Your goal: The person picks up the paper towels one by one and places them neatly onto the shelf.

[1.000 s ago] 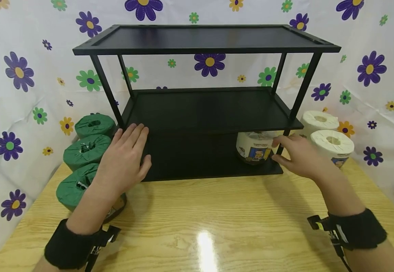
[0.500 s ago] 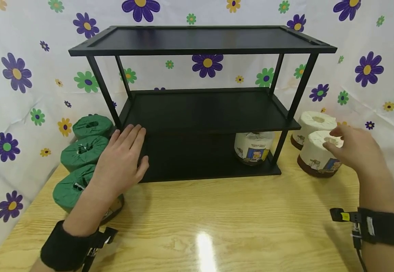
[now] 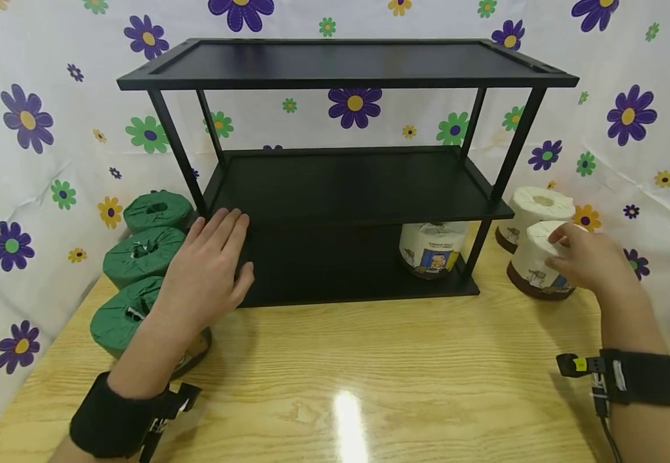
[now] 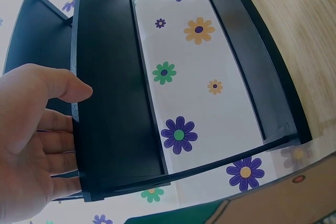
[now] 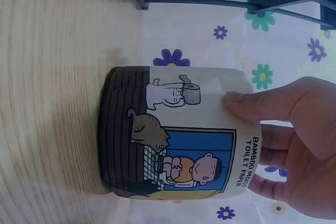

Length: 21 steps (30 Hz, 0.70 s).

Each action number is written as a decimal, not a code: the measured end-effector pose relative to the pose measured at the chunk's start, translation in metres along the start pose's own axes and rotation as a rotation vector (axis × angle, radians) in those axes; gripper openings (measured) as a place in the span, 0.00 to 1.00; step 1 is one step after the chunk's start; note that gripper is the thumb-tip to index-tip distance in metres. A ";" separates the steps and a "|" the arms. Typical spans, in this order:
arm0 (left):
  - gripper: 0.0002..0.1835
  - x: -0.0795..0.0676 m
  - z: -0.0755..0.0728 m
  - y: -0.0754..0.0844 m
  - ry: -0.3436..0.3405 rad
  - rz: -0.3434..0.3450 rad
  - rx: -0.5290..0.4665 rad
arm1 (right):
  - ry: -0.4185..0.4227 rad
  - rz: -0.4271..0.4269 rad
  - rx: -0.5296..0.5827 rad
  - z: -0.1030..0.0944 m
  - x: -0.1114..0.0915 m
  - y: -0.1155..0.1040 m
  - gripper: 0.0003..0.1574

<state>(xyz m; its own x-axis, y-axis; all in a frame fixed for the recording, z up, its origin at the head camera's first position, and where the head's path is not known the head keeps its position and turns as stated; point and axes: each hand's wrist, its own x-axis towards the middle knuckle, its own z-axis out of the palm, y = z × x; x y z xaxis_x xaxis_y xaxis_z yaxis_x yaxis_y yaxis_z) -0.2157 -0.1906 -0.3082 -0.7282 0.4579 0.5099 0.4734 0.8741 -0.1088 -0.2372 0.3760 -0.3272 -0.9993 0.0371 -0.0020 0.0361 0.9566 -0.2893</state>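
My right hand (image 3: 592, 260) grips a paper-wrapped toilet roll (image 3: 534, 263) standing on the table right of the rack. In the right wrist view, the thumb lies on the roll's printed side near its top, and the other fingers reach over its top end, partly hidden. With fingers straight and together, my left hand (image 3: 204, 263) rests at the left front of the middle shelf (image 3: 346, 186) of the black rack. The left wrist view shows its thumb over the shelf's front edge.
A second white toilet roll (image 3: 540, 202) stands behind the gripped one. Another white roll (image 3: 432, 251) sits on the rack's bottom shelf (image 3: 317, 270), at the right. Several green-wrapped rolls (image 3: 144, 254) line the table (image 3: 335, 360) left of the rack. A flowered cloth (image 3: 294, 119) hangs behind.
My right hand has moved from the roll on the bottom shelf rightward to the front white roll outside the rack and taken hold of it. The left hand has stayed in place.
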 end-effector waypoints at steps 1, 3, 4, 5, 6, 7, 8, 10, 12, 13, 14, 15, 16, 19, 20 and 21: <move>0.34 0.000 0.000 0.000 0.001 0.001 0.002 | 0.000 0.001 0.003 0.000 0.000 0.000 0.29; 0.34 0.000 0.000 0.000 0.000 0.001 0.009 | 0.005 0.000 0.003 0.001 -0.001 -0.001 0.29; 0.34 0.000 0.000 0.000 -0.002 0.000 0.012 | 0.005 0.001 0.001 0.001 -0.001 -0.002 0.30; 0.34 0.000 0.000 -0.001 -0.004 0.000 0.013 | 0.006 0.002 0.000 0.001 -0.001 -0.003 0.30; 0.34 0.000 0.000 -0.001 -0.006 -0.001 0.015 | 0.007 0.004 -0.002 0.001 -0.001 -0.004 0.30; 0.34 0.000 0.000 -0.001 -0.007 -0.003 0.017 | 0.007 0.005 -0.002 0.001 -0.001 -0.005 0.30; 0.34 0.000 0.000 -0.001 -0.008 -0.005 0.017 | 0.006 0.006 -0.002 0.000 -0.001 -0.006 0.30; 0.34 0.000 0.000 -0.001 -0.009 -0.006 0.019 | 0.001 0.010 -0.001 0.000 -0.001 -0.009 0.29; 0.34 0.000 0.000 -0.001 -0.003 -0.004 0.017 | -0.004 0.007 0.004 -0.001 -0.002 -0.011 0.28; 0.34 0.000 0.000 -0.001 -0.001 -0.003 0.017 | -0.009 0.004 0.006 -0.001 -0.003 -0.012 0.28; 0.34 0.000 0.000 -0.001 -0.001 0.000 0.016 | -0.017 0.001 0.009 -0.002 -0.004 -0.013 0.28; 0.34 0.000 0.000 -0.001 0.000 0.002 0.016 | -0.022 -0.001 0.010 -0.003 -0.005 -0.014 0.27; 0.34 0.000 0.000 0.000 0.000 0.004 0.016 | -0.029 -0.003 0.014 -0.003 -0.006 -0.015 0.27; 0.34 0.001 0.001 0.000 -0.001 0.007 0.017 | -0.049 -0.013 0.020 -0.005 -0.008 -0.017 0.27; 0.34 0.001 0.000 0.000 -0.002 0.007 0.017 | -0.058 -0.015 0.024 -0.005 -0.008 -0.018 0.27; 0.34 0.001 0.000 0.000 -0.002 0.006 0.017 | -0.065 -0.018 0.026 -0.006 -0.009 -0.019 0.27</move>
<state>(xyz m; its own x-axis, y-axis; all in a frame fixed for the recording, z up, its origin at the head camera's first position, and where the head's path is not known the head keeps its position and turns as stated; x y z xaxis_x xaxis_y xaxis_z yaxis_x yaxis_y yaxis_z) -0.2168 -0.1898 -0.3079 -0.7263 0.4634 0.5076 0.4692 0.8740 -0.1266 -0.2288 0.3597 -0.3160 -0.9983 0.0003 -0.0587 0.0188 0.9490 -0.3147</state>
